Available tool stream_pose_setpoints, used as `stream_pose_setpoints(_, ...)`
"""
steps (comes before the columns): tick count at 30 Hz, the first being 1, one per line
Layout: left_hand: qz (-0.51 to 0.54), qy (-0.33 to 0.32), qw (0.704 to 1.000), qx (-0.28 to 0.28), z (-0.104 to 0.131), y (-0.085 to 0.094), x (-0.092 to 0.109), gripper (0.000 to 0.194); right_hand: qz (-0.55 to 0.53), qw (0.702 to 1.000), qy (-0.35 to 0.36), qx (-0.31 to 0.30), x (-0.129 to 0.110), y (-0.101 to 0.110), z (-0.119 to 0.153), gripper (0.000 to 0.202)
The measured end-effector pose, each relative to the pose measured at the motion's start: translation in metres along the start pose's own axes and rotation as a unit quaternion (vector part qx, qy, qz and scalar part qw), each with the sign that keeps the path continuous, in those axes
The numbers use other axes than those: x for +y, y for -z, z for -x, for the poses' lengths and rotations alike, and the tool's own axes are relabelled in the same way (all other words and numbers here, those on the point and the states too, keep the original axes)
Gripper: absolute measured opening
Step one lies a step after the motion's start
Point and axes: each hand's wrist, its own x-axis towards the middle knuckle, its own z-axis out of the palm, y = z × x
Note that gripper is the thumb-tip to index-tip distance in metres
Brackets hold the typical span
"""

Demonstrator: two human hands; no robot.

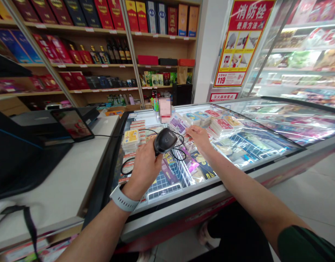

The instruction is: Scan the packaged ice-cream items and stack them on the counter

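Observation:
My left hand [144,163], with a pale watch band at the wrist, is closed around a black handheld barcode scanner [166,140], its head pointing away from me. A black cable loops beside it. My right hand [199,138] pinches the near edge of a flat purple-and-white package [178,124] just beyond the scanner. Both hands are above the glass top of a chest freezer. To the right of the package are stacks of flat red-and-white packs [221,125]; blue-and-white packs [193,118] lie behind. A stack of yellow-labelled packs [130,139] stands to the left.
Wire baskets [181,170] with bagged goods show through the freezer glass. On the left, a white counter [54,189] bears a propped phone [73,124] and dark equipment. Shelves [107,31] of boxes and bottles stand behind, and a lit display fridge [300,62] is at the right.

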Motion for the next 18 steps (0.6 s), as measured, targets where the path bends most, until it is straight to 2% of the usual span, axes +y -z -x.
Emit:
stream_pose_setpoints(5,0.002,-0.007,1.0,-0.006,0.001,-0.002,-0.001,0.046,0.021,0.999,0.033,0.014,-0.005,0.006,-0.003,0.038)
stream_pose_setpoints(7,-0.001,-0.01,1.0,-0.01,0.002,-0.002,-0.001,0.045,0.069,0.994,0.07,0.041,-0.008,0.016,-0.004,0.039)
stream_pose_setpoints(9,-0.004,-0.01,1.0,-0.013,0.002,-0.002,-0.001,0.045,0.154,0.977,0.126,0.081,-0.011,0.031,-0.001,0.038)
stream_pose_setpoints(11,-0.005,-0.006,1.0,-0.014,0.001,-0.001,-0.001,0.045,0.266,0.937,0.194,0.119,-0.011,0.05,0.005,0.035)
stream_pose_setpoints(13,-0.005,-0.003,1.0,-0.015,0.001,0.0,-0.001,0.046,0.378,0.883,0.242,0.136,-0.011,0.069,0.014,0.032)
stream_pose_setpoints(16,-0.002,0.003,1.0,-0.015,0.0,0.001,0.0,0.048,0.516,0.802,0.264,0.149,-0.008,0.091,0.029,0.031)
stream_pose_setpoints(18,-0.002,0.005,1.0,-0.018,0.0,0.001,0.0,0.047,0.589,0.751,0.263,0.139,-0.006,0.097,0.036,0.032)
